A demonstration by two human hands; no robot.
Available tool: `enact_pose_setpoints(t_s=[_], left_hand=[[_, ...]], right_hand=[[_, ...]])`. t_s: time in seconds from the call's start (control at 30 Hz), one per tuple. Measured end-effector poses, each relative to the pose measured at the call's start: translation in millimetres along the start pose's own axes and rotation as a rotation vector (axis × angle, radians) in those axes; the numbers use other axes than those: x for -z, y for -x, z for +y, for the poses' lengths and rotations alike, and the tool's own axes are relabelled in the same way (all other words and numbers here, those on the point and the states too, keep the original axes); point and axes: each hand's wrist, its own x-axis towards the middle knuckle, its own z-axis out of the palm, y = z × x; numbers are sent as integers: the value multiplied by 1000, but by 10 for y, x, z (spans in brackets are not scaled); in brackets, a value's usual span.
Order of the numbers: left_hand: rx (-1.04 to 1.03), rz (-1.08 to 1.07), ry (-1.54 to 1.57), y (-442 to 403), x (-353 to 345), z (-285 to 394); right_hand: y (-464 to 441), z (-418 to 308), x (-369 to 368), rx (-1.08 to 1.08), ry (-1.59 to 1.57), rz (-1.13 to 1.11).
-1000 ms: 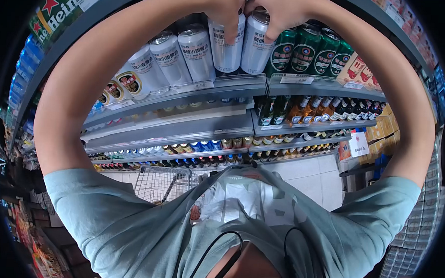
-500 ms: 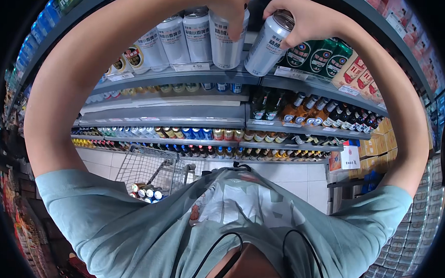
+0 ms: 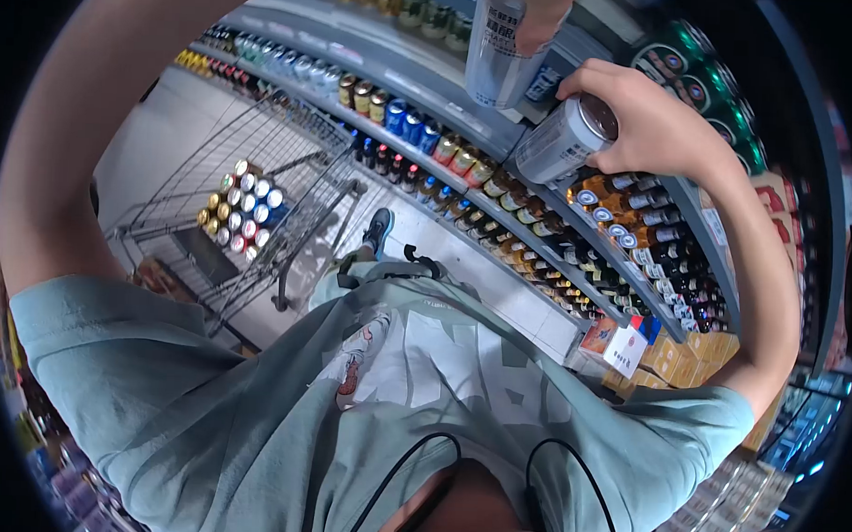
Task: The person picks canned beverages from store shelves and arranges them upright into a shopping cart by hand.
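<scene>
Left grip (image 3: 544, 19) held silver can (image 3: 495, 57); right grip (image 3: 639, 121) held second can (image 3: 554, 147) round top end, long axis tilted, base toward cart (image 3: 309, 126) side.

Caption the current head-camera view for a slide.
Left hand holds one silver can and right hand a second can, beside drink shelves, with a wire cart of smaller cans nearby.

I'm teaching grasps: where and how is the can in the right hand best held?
Probably around the can, just below its lid, coming from the lid end: it tilts with that end toward the right hand, and its round body suits holding from opposite sides.
</scene>
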Motion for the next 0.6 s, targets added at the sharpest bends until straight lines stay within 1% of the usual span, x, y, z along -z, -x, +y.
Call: enact_pose_setpoints(t_s=[0.03, 0.1, 0.17, 0.2, 0.23, 0.27, 0.3, 0.37, 0.43, 0.47, 0.5, 0.57, 0.6], left_hand=[[-10, -23, 37, 108, -110, -77], [52, 46, 96, 365, -444, -193], [47, 195, 222, 647, -953, -368], [20, 303, 257, 777, -1273, -451], [115, 249, 219, 889, -1550, -549], [241, 168, 205, 1029, -1753, -499], [289, 183, 243, 1140, -2054, -616], [294, 300, 268, 1402, -2621, -828], [377, 271, 292, 1624, -3096, -1002], [415, 204, 266, 1718, -3354, -1125], [470, 182, 292, 1830, -3519, -1188], [518, 253, 312, 2013, -4071, -1374], [558, 214, 287, 2102, -4270, -1424]], right_hand=[[-116, -53, -125, 52, -40, -23], [-324, -282, -363, 44, -139, -90], [-503, -413, -698, 194, -121, -58], [-566, -520, -837, 261, -128, -20], [-649, -616, -936, 301, -121, -54], [-723, -709, -1027, 347, -120, -60], [-804, -782, -1107, 389, -117, -65], [-1000, -894, -1204, 482, -102, -78], [-1243, -987, -1217, 533, -121, -139], [-1371, -1031, -1230, 546, -124, -150], [-1510, -1074, -1231, 558, -120, -176], [-1821, -1142, -1245, 587, -113, -212], [-1996, -1172, -1298, 599, -115, -215]])
